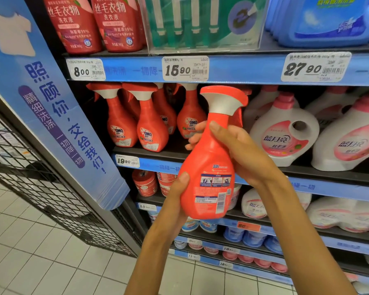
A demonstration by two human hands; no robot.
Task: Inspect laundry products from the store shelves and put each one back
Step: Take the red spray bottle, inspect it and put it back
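Store aisle, blue-edged shelves (232, 70) filled the frame. Centre: red spray bottle (211, 167) held back-label-out for reading, left hand (177, 201) cupping its base, right hand (237, 150) wrapped round its neck.

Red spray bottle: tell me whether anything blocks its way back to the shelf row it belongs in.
Nothing visible does. The red spray bottle is held in front of the matching OMO spray bottles, with open air between it and them.

The spray bottle (209, 167) in my fingers (195, 143) is smooth, glossy red plastic with a matt grey collar and a printed paper label, against paper price tags (185, 68), black wire mesh (41, 184) and glazed floor tiles (41, 252).
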